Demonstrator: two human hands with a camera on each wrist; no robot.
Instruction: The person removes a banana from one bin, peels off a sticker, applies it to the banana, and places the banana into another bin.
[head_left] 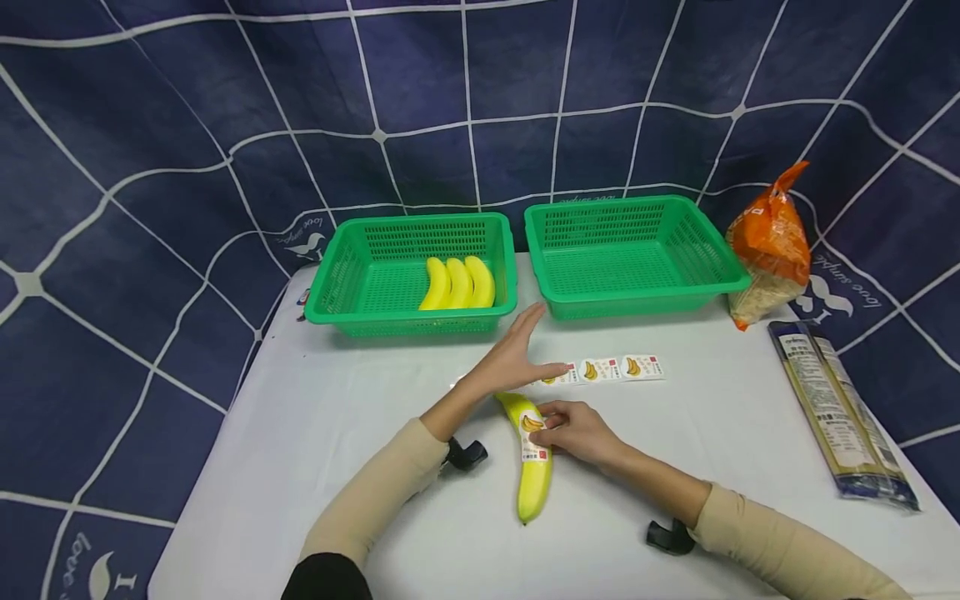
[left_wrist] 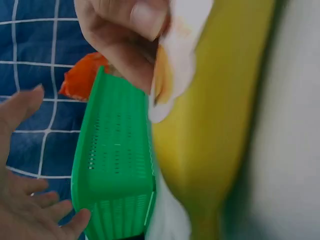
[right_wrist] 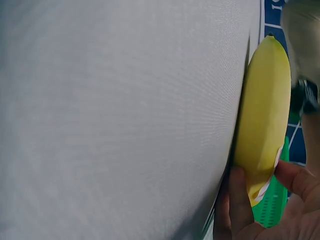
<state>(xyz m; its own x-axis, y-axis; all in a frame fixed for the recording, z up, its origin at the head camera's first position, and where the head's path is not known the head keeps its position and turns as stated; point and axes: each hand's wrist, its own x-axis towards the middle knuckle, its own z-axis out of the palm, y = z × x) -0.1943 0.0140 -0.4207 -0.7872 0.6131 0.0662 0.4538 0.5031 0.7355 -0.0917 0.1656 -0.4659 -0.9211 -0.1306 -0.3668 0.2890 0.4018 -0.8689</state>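
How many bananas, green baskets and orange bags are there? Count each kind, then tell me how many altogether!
Bananas: 4 (3 in the left basket, plus the stickered banana on the table)
Green baskets: 2 (one left, one right)
Orange bag: 1
Total: 7

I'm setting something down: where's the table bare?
Bare: between left sleeve and left basket; between right sleeve and long packets. Crowded: the middle, with left hand, right hand, banana and label strip; the back, with that basket, right basket and orange bag.
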